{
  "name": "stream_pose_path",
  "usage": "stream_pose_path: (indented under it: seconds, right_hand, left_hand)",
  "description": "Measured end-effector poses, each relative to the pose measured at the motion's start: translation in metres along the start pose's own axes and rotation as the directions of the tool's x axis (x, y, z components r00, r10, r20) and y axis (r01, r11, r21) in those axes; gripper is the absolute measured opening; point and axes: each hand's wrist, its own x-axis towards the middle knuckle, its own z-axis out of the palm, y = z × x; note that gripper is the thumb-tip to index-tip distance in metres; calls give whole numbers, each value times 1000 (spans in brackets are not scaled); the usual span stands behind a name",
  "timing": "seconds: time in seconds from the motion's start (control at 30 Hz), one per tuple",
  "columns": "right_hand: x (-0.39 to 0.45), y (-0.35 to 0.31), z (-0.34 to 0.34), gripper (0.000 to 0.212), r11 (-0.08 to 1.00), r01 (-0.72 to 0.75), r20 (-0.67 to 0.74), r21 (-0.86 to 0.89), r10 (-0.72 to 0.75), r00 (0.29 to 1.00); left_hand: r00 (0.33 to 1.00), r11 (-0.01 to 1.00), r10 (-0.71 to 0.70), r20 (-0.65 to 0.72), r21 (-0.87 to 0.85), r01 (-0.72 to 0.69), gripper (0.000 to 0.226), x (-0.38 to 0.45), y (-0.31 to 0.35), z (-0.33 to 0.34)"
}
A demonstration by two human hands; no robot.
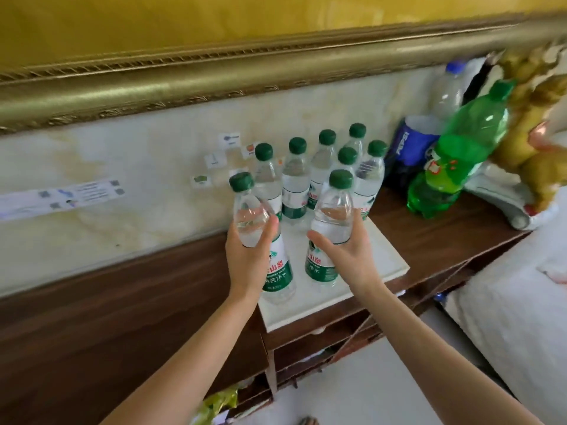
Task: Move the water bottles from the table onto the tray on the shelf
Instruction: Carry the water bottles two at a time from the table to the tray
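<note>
A person is bringing two water bottles over the white tray [380, 271] on the dark wooden shelf [445, 237], one in each hand. The left hand [250, 256] is wrapping around the left bottle [260, 237] at its upper body, just above the green-and-white label, thumb curling across the front; the right hand [346, 253] is gripping the right bottle [329, 225] at the same height, fingers behind and thumb in front. Both bottles are tilting slightly and appear to be hanging just above, or barely touching, the near part of the tray; contact cannot be confirmed. Beyond the hands, six more matching bottles [296, 179] are standing upright in a cluster at the far end of the tray, near the marble wall panel [122, 148]. To the right of the right hand, a green soda bottle [454, 154] and a Pepsi bottle [408, 148] are standing on the shelf. Each water bottle is showing clear plastic, a dark green screw cap and a green label with white lettering, and looks full. Judging by that, they are likely moderately heavy, smooth and somewhat squeezable, so a firm wrap around the ribbed upper body, as here, seems the safest hold.
</note>
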Motion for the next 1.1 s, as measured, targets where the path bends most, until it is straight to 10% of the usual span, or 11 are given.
stream_pose_path:
  seconds: [0.63,1.1]
  right_hand:
    - [35,61,2,66,974,-67,156,-216,102,983]
    - [35,95,35,48,919,-160,-137,-360,118,984]
  left_hand:
    - [962,959,161,220,194,-205,65,36,-53,12]
    - [932,882,110,344,399,-252,67,40,-100,-23]
